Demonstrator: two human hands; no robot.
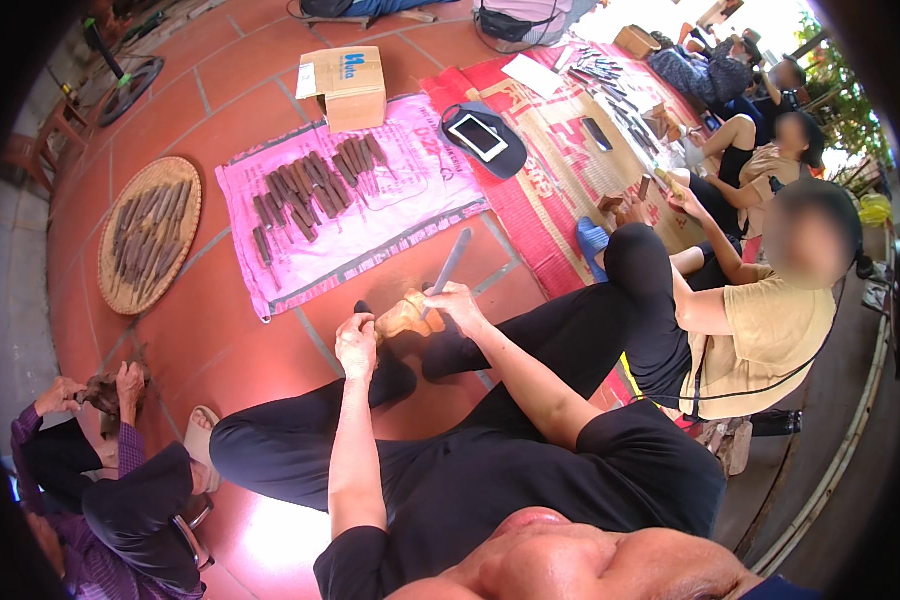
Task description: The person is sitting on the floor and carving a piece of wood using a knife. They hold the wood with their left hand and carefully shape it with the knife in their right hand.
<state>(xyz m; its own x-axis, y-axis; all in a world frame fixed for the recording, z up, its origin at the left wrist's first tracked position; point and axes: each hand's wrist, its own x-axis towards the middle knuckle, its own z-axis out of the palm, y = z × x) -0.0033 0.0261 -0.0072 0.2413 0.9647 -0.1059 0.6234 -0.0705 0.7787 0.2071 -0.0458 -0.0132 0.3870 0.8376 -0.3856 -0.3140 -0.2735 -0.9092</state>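
My left hand (357,345) is closed at the left end of a yellowish, carved-looking piece of wood (404,314), held low between my feet. In my right hand (457,308) is a long, slim grey hand tool (456,256), probably a carving chisel. Its rounded end sticks up above my fist, while the lower end points down at the wood's right side. Whether the tip touches the wood I cannot tell. Ahead of my hands lies a pink printed sack (370,255) with rows of dark, slim tools (305,190) on it.
A round woven tray (192,215) with more slim tools stands at left. Past the sack are a cardboard box (355,90), and a dark cap (510,150) with a phone (478,137) on it. Co-workers sit close at right and lower left; red mats (530,225) lie at right.
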